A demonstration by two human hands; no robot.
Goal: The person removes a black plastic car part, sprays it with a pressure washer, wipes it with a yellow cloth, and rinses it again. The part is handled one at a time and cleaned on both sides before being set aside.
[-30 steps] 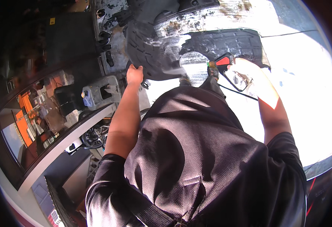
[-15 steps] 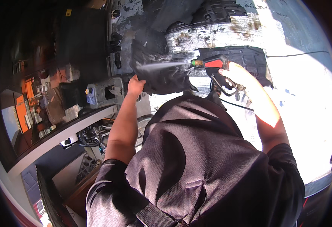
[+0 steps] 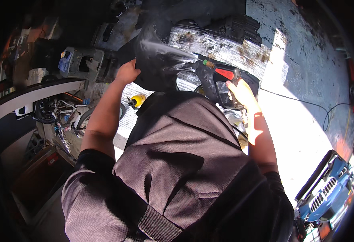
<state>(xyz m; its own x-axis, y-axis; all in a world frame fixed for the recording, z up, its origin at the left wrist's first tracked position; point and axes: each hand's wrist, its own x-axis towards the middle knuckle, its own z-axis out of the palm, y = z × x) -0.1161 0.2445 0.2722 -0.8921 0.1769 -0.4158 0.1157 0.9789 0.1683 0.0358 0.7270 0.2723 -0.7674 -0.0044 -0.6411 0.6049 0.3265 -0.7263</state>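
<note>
My left hand (image 3: 128,73) is closed on the left edge of a wet black floor mat (image 3: 154,74), which is held tilted in front of my body. In my right hand (image 3: 241,93) is a black and red pressure washer gun (image 3: 224,74), gripped round its handle and pointing left. From its green-tipped nozzle a white water jet (image 3: 169,49) strikes the upper part of the mat, and spray runs down the surface. Another black mat (image 3: 252,82) lies on the ground beneath the gun. My fingertips on the mat's back are hidden.
More black moulded mats (image 3: 229,30) lie on the wet ground ahead. At left are a grey plastic case (image 3: 83,63), a bicycle (image 3: 60,119) and a yellow bottle-like object (image 3: 137,100). A thin dark hose (image 3: 295,98) crosses the ground at right, near a blue toy car (image 3: 326,189).
The view has shifted, showing the blue toy car and yellow object. The gun now slants up to the left, and its jet hits higher on the mat. The mat's angle has changed.
</note>
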